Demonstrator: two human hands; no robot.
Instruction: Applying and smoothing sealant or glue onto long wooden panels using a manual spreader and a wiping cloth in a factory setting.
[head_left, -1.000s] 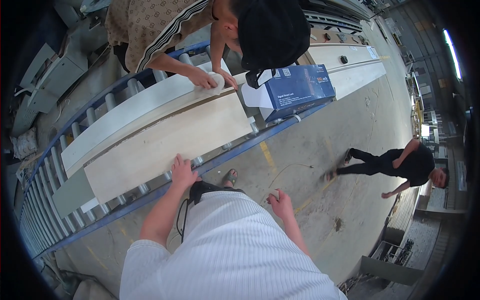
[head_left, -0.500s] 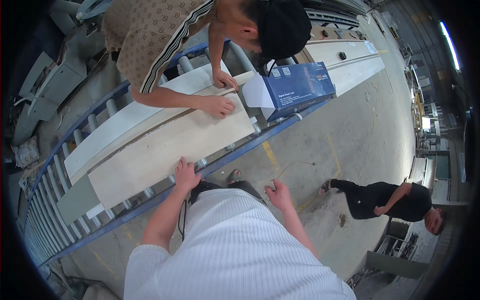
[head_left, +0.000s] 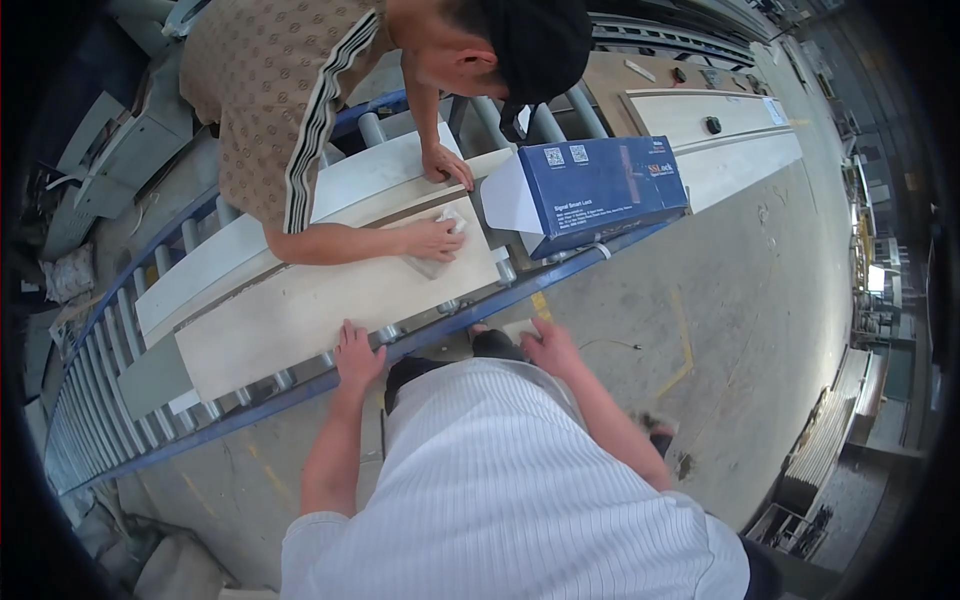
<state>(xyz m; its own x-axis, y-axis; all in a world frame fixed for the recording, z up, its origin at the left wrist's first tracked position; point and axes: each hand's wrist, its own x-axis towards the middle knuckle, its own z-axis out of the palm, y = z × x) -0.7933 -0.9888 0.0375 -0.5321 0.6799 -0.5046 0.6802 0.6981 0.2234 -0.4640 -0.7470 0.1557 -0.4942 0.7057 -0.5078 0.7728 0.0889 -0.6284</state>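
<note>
A pale wooden panel (head_left: 310,310) lies on the roller conveyor in front of me. My left hand (head_left: 357,357) rests with its fingertips at the panel's near edge, fingers stretched out. To the right, my right hand (head_left: 552,350) hovers off the conveyor's near rail, its fingers curled. A small pale thing (head_left: 518,328) shows at those fingertips, too unclear to name. Across from me, a co-worker in a tan shirt leans over the panel. The co-worker presses a crumpled white cloth or tissue (head_left: 452,220) on the panel with one hand (head_left: 432,240); the other hand (head_left: 446,168) touches the panels' far end.
A blue cardboard box (head_left: 610,190) with an open flap stands on the conveyor right of the panel. Another long white panel (head_left: 390,160) lies behind. The blue conveyor rail (head_left: 300,390) runs between me and the panels. Someone's foot (head_left: 661,440) shows behind my right arm.
My right hand has moved up and left toward the conveyor, and the pale thing now shows there. The co-worker's hand now has a white cloth or tissue. The person in black is mostly hidden.
</note>
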